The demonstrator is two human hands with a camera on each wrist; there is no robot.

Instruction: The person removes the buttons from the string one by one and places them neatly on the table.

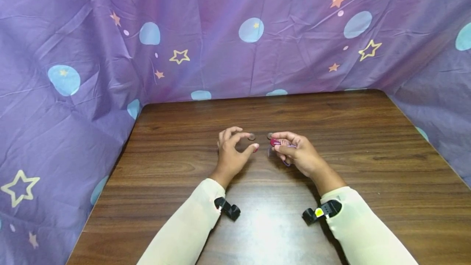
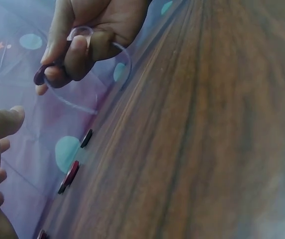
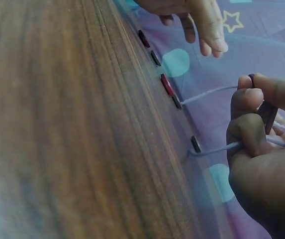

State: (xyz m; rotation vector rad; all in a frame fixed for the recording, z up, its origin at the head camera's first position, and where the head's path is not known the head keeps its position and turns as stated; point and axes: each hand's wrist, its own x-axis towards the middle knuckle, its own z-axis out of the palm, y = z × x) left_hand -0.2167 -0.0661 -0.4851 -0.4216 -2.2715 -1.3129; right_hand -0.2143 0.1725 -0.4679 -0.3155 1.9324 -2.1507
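Note:
In the head view my right hand (image 1: 294,152) pinches a red button-like disc (image 1: 274,142) between thumb and fingers. A thin lilac string (image 3: 212,93) runs through its grip and trails down toward the table in the right wrist view. My left hand (image 1: 232,150) hovers to the left, thumb and index finger spread apart, holding nothing. Close to its fingertips lies a dark round disc (image 1: 252,137). Another dark disc (image 1: 270,135) is beside the right fingertips. The left wrist view shows a red disc (image 2: 70,175) and a dark one (image 2: 86,139) below the hands.
A brown wood-grain table (image 1: 176,199) lies under both hands. Purple cloth (image 1: 220,64) with stars and blue spots hangs around its back and sides. Several flat discs stand out along the table in the right wrist view, including a red one (image 3: 167,84).

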